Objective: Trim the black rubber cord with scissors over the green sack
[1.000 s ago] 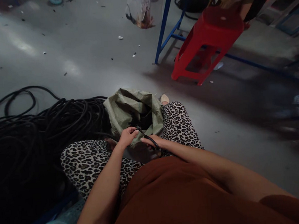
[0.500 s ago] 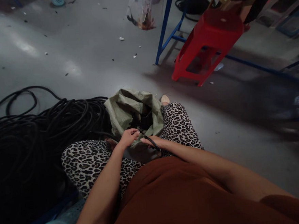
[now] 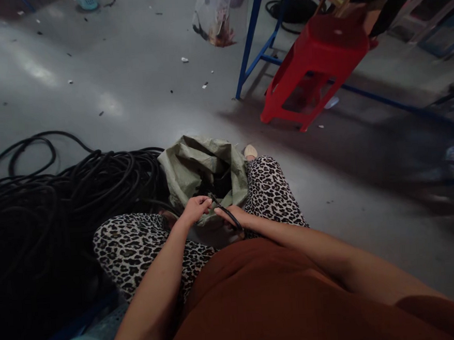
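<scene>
I sit with leopard-print trousers and an orange top, both hands in front of my lap. My left hand (image 3: 194, 209) pinches the tip of a short black cable piece (image 3: 225, 213). My right hand (image 3: 235, 217) grips the same cable lower down, and the cable runs across its fingers. Just beyond the hands stands an open green woven sack (image 3: 195, 164) between my knees, with dark pieces inside. What my left fingertips press is too small to make out.
A big heap of coiled black cable (image 3: 58, 202) lies on the floor at my left. A red plastic stool (image 3: 316, 60) and a blue metal frame (image 3: 251, 39) stand ahead right. A clear plastic bag (image 3: 216, 15) hangs at the top. Grey concrete floor with small scraps.
Both hands stay at the sack's mouth on the cable piece. The right hand has shifted slightly, and the cable now lies a little more upright.
</scene>
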Available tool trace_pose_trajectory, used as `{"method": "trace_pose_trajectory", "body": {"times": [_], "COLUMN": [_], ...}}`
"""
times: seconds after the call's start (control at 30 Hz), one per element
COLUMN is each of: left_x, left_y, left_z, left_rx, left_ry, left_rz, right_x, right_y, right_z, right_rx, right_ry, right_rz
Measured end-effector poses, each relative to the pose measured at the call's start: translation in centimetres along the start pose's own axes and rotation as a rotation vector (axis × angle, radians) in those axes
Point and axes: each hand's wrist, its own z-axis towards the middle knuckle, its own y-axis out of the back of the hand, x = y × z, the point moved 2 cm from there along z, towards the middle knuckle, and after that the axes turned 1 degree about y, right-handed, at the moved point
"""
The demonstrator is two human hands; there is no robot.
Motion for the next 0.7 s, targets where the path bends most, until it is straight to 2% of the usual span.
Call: {"method": "trace_pose_trajectory", "body": {"times": [0.3, 0.5, 0.7], "left_x": [0.5, 1.9, 2.4], "left_y": [0.1, 0.9, 1.6], "left_z": [0.1, 0.5, 0.5], "left_rx": [-0.026, -0.191, -0.179], "left_ry": [-0.019, -0.2, -0.219], "left_rz": [0.031, 0.282, 0.373], "right_x": [0.5, -0.1, 0.0], "right_y": [0.4, 0.6, 0.6], "right_z": [-0.1, 0.5, 0.4], "right_rx": [-0.032, -0.077, -0.05], "right_ry": [0.015, -0.016, -0.029], "right_rz": [-0.085, -0.002, 0.081]}}
